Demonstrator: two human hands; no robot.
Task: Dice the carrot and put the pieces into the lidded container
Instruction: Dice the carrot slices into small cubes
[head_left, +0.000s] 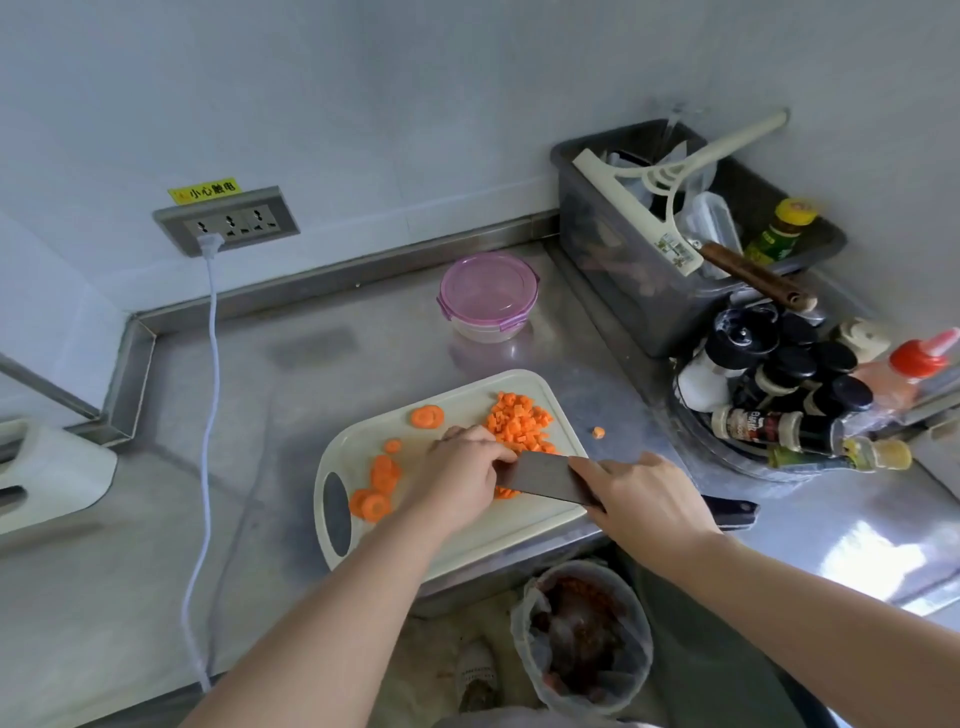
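A white cutting board (462, 535) lies on the steel counter. A heap of diced carrot (519, 422) sits at its far right, and several carrot slices (378, 488) lie at its left, with one large slice (427, 417) further back. My right hand (644, 499) grips a cleaver (545, 477) whose blade stands on the board. My left hand (465, 467) curls over carrot pieces next to the blade; what it holds down is mostly hidden. A round container with a purple lid (488, 296) stands shut behind the board.
One stray carrot bit (598, 432) lies on the counter right of the board. A grey tub (675, 244) of utensils and a rack of spice bottles (789, 395) crowd the right. A white cord (208, 415) runs from the wall socket. A lined bin (584, 634) stands below the counter edge.
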